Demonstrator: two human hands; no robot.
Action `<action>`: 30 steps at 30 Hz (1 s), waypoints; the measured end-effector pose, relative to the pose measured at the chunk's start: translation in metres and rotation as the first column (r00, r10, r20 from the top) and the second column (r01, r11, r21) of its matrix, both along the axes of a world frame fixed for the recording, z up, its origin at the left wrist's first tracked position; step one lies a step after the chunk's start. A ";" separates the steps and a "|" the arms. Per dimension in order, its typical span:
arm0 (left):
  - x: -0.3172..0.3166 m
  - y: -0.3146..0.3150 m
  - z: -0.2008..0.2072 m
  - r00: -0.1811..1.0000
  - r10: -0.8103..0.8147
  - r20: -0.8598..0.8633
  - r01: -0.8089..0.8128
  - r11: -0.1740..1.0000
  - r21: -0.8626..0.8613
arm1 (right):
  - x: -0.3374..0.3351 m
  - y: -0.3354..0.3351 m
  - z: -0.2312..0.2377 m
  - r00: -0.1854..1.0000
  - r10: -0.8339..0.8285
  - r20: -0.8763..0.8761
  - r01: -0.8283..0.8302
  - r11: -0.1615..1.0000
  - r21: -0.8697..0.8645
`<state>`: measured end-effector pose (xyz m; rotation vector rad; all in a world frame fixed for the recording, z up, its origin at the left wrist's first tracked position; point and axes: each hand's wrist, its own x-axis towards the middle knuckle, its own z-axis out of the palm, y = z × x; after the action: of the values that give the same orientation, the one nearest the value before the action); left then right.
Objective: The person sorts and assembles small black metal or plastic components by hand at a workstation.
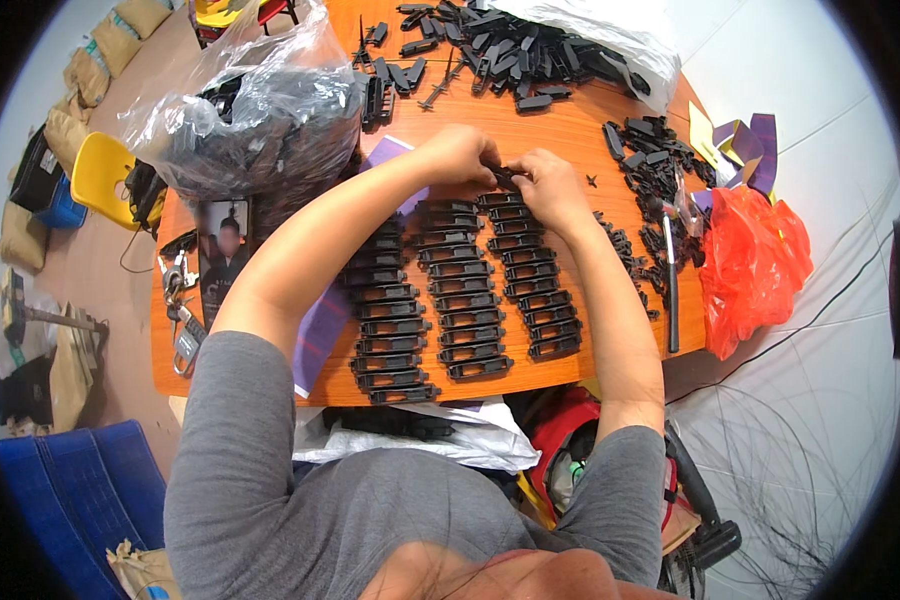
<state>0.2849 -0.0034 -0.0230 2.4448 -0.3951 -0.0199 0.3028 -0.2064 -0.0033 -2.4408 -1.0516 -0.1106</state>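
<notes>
Both my hands meet at the top of the right-hand row of black plastic frames (530, 270). My left hand (458, 157) has its fingers closed on a small black plastic part (505, 180). From the other side, my right hand (550, 190) pinches the same part. Fingers cover much of it, so its exact shape is hidden. Two more rows of slotted black frames lie alongside, a middle row (467, 300) and a left row (388, 330), running toward the table's near edge.
A clear bag of black parts (260, 130) stands at the left, near a phone (225, 255) and keys (178, 280). Loose black parts (530, 55) are heaped at the back. More small pieces (655, 150), a black-handled tool (670, 280) and a red bag (755, 265) lie right.
</notes>
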 end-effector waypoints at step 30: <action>-0.004 0.032 0.065 0.910 0.401 0.102 -0.379 0.708 0.595 | 0.007 -0.085 0.045 0.882 -0.454 -0.125 0.467 0.879 0.094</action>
<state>0.2812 0.0286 0.0416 3.1170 0.2047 -0.0070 0.3097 -0.2911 0.0420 -2.5062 -0.3872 -0.1994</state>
